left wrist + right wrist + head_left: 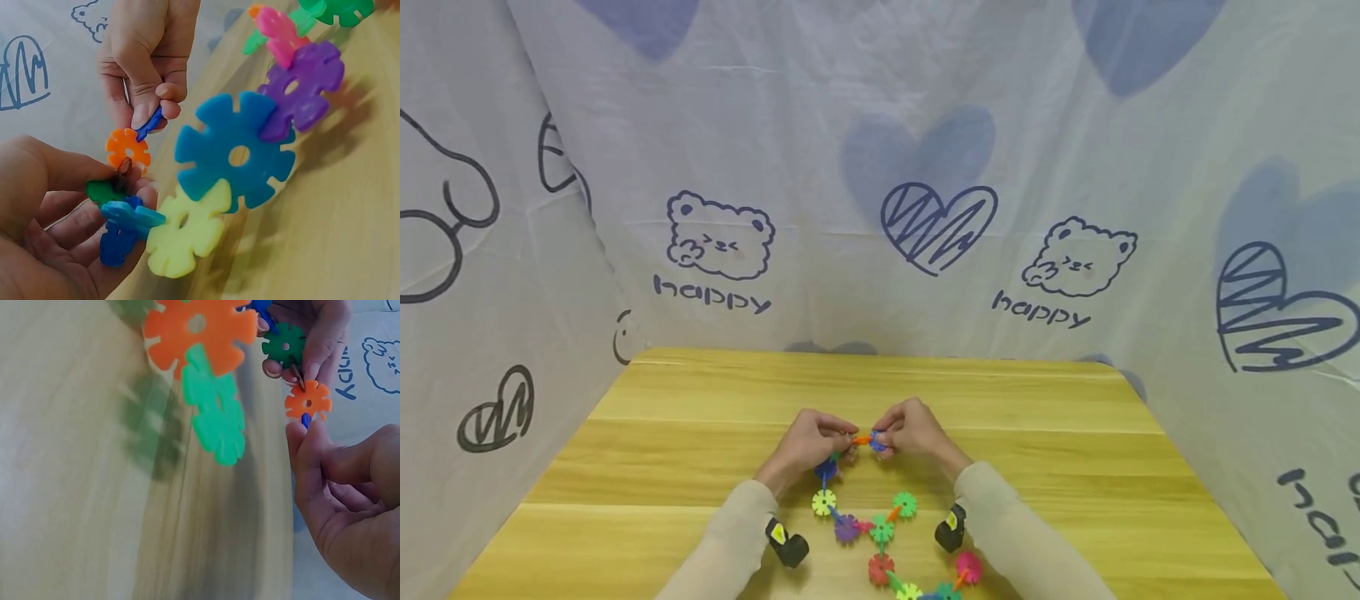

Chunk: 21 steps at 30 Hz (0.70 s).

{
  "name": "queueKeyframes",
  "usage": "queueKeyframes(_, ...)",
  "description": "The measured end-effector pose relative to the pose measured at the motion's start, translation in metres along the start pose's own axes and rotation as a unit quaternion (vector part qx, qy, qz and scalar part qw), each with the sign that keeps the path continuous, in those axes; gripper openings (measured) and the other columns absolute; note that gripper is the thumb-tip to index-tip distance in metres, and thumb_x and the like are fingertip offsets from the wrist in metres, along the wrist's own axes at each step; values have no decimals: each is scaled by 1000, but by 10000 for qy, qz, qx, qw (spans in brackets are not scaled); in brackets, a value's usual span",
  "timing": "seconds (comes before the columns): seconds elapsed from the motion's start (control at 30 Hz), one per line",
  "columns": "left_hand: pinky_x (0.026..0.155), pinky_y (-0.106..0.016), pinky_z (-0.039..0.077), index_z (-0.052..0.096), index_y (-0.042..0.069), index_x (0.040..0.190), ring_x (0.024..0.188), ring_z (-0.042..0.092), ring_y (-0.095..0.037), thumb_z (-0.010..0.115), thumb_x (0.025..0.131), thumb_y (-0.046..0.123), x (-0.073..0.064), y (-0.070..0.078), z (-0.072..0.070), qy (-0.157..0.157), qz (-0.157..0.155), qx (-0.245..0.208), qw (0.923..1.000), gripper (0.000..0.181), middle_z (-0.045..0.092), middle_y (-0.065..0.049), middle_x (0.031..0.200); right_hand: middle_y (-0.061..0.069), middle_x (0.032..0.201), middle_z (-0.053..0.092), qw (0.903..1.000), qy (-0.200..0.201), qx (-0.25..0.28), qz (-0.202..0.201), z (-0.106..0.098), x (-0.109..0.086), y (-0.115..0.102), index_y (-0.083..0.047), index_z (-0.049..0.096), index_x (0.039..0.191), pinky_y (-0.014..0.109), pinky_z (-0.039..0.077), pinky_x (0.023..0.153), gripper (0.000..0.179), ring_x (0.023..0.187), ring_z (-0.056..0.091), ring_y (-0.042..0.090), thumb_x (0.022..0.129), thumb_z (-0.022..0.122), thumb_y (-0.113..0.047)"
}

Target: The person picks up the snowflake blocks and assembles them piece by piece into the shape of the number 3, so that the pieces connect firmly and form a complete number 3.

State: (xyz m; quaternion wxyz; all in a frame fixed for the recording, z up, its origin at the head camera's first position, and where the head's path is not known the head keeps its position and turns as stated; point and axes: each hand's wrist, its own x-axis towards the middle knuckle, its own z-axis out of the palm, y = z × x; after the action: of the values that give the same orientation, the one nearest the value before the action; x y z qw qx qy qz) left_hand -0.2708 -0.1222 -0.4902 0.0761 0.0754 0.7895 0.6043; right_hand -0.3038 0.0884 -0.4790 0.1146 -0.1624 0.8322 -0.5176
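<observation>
My right hand (912, 429) pinches a dark blue notched plastic disc (149, 124) between thumb and fingers. That disc meets the edge of an orange notched disc (309, 400). My left hand (811, 439) grips the end of a linked chain of such discs by a brown disc (124, 174) and a green disc (285, 346). The brown disc touches the orange one, so both hands hold either side of it. Below the left fingers hang blue discs (119, 240), then a pale yellow disc (187, 231). Fingers hide part of the brown disc.
The chain runs on toward me over the wooden table (1045, 408), through a purple disc (847, 528), a red disc (881, 569) and a pink disc (969, 567). A light green disc (905, 504) ends a side branch between the forearms. Printed cloth (850, 250) encloses the table.
</observation>
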Motion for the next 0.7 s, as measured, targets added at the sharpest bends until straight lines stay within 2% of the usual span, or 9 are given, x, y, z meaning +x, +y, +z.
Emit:
queueKeyframes(0.2,78,-33,63,73,-9,116,81,76,-23,63,96,-4,2,0,4,-144,43,70,9999,23,78,-21,98,23,87,78,9999,-110,-118,59,-4,-4,-2,11,74,100,34,64,63,11,59,71,16,91,67,12)
queueKeyframes(0.37,76,-32,62,73,-8,117,84,76,-24,62,97,-1,3,2,3,-63,19,105,9999,24,78,-22,99,19,87,78,9997,-98,-187,85,-5,-4,-3,8,74,102,32,63,65,11,61,72,15,93,67,7)
queueKeyframes(0.53,62,-32,61,68,-6,125,85,76,-29,62,101,7,7,3,3,-51,-19,-114,9999,28,76,-26,103,16,88,78,9996,-39,36,266,-8,-2,-2,6,73,106,31,63,69,12,65,73,14,95,68,3)
queueKeyframes(0.63,61,-33,61,64,-7,130,83,75,-28,63,102,11,8,4,1,-177,12,-151,9997,33,75,-28,105,17,90,78,9992,-23,259,313,-8,-1,-1,8,72,108,34,64,71,14,67,73,15,95,67,4)
queueKeyframes(0.7,61,-32,61,64,-7,130,80,74,-26,63,102,12,8,5,-1,-215,109,34,9997,34,75,-28,103,20,91,77,9988,-50,366,335,-9,-1,-1,9,71,111,36,65,73,16,68,74,17,96,66,4)
